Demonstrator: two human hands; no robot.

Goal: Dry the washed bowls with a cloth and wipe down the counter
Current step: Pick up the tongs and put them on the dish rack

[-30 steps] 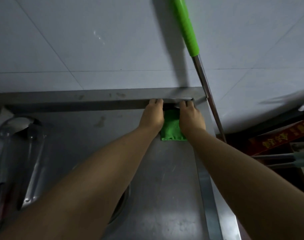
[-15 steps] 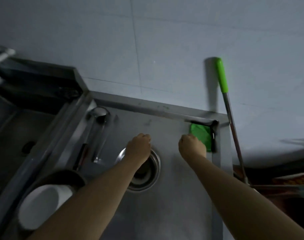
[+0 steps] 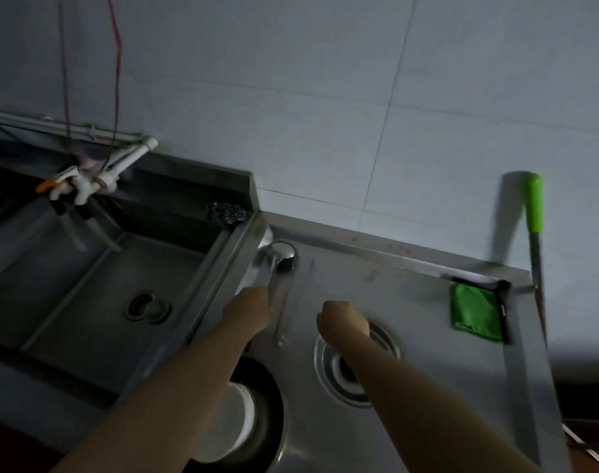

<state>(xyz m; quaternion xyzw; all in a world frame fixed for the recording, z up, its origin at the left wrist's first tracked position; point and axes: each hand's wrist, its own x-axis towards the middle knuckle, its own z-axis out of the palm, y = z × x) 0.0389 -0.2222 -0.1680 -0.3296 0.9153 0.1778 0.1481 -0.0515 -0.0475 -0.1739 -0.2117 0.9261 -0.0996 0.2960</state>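
- Folded green cloth (image 3: 475,312): lying flat in the far right corner of the stainless steel counter (image 3: 410,302), tucked against the raised back ledge and right rim; apart from both hands.
- Handling, by judgement: light, soft, limp; likely damp, so clingy rather than slippery; best pinched at the near free edge, away from the corner.
- Orientation: rectangular fold, long axis running roughly front to back, slightly skewed toward the right rim; near short edge facing the person.
- Stacked bowls (image 3: 246,414), white inside a dark outer one: standing at the near left of the counter, partly hidden beneath the left forearm; fragile, by judgement, rims the safest hold.
- Left hand (image 3: 250,308): beside the long steel ladles (image 3: 277,268); finger state cannot be told, contact uncertain.
- Right hand (image 3: 342,322): fingers curled in, nothing visible in the grip, above the round drain (image 3: 356,373).
- Green-handled pole (image 3: 535,216): leaning upright against the tiled wall (image 3: 325,114), just right of the cloth.
- Sink basin (image 3: 103,285): left of the counter.
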